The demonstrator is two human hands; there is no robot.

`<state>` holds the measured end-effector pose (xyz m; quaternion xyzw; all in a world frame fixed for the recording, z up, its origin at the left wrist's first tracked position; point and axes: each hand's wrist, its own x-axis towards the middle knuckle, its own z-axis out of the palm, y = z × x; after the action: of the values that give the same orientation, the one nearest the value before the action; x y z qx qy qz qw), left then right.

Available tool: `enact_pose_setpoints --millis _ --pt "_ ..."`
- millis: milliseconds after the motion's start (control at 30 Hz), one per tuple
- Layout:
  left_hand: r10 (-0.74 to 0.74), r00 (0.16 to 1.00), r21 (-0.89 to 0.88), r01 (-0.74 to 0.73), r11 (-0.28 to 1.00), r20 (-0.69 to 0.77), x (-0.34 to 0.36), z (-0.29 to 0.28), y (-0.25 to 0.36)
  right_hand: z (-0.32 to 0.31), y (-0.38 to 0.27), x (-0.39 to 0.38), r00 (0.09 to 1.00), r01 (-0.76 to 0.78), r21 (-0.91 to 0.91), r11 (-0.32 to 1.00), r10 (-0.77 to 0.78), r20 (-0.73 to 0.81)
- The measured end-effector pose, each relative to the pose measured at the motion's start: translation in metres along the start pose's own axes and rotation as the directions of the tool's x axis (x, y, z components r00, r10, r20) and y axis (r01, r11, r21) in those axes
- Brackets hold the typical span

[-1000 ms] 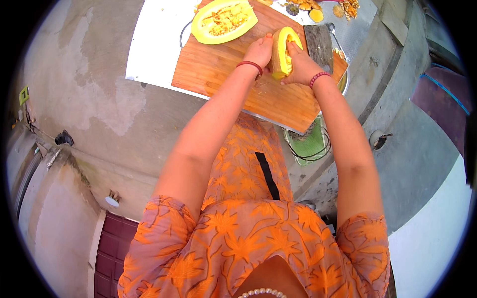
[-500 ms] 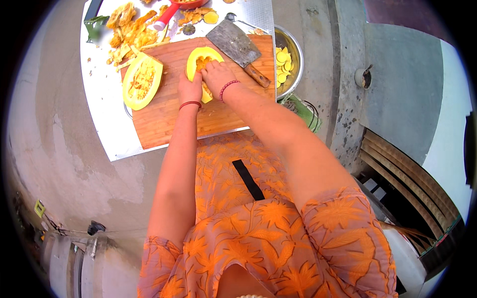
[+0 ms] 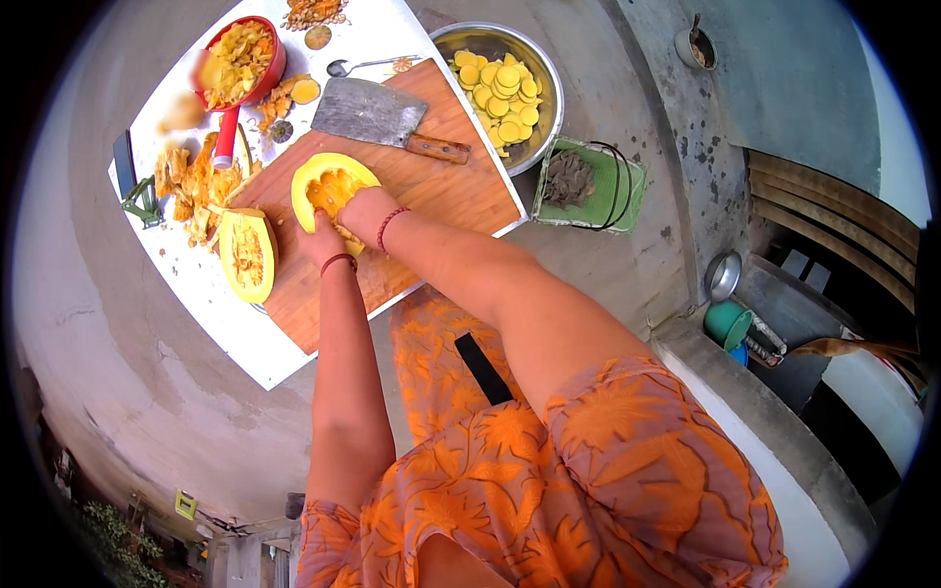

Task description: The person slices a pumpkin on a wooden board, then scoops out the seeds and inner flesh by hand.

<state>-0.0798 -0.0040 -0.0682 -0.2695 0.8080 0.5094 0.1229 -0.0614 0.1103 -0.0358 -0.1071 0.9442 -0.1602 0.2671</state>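
My left hand [image 3: 319,245] grips the lower side of a yellow-fleshed squash half [image 3: 312,171], cavity facing up, on a wooden cutting board [image 3: 343,294]. My right hand [image 3: 366,211] is curled into its hollow, fingertips hidden among orange pulp and seeds. Another seeded squash half [image 3: 247,257] lies to the left. Beyond my hands rests a dark cleaver [image 3: 365,110] with a wooden handle.
A red pan [image 3: 274,64] of scraps, peelings [image 3: 176,181] and a spoon [image 3: 341,69] share the white table [image 3: 196,274]. Right of it are a steel basin [image 3: 544,78] of yellow slices and a green basket [image 3: 613,196]. Lower right, bowls [image 3: 725,321] stand by a ledge.
The squash half has tipped from its side to face upward, with my right hand deeper in its hollow. The view has swung, showing more of the basin and pan.
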Motion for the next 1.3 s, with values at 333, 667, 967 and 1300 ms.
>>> enact_pose_setpoints --millis 333,667,967,1300 --pt "-0.213 0.969 -0.201 0.186 0.962 -0.127 -0.014 0.013 0.004 0.010 0.008 -0.015 0.993 0.044 0.012 0.999 -0.043 -0.108" --pt "-0.237 0.971 -0.237 0.235 0.943 0.019 0.015 -0.005 -0.010 -0.020 0.001 0.006 0.987 0.156 0.129 0.979 -0.159 0.015" --pt "-0.349 0.918 -0.055 0.345 0.937 -0.186 0.016 0.004 0.009 -0.015 0.006 -0.006 0.975 0.210 0.094 0.973 -0.216 0.057" --pt "-0.263 0.937 -0.275 0.197 0.941 -0.230 0.011 -0.006 0.003 -0.009 0.057 -0.059 0.934 0.290 -0.013 0.957 -0.286 -0.214"
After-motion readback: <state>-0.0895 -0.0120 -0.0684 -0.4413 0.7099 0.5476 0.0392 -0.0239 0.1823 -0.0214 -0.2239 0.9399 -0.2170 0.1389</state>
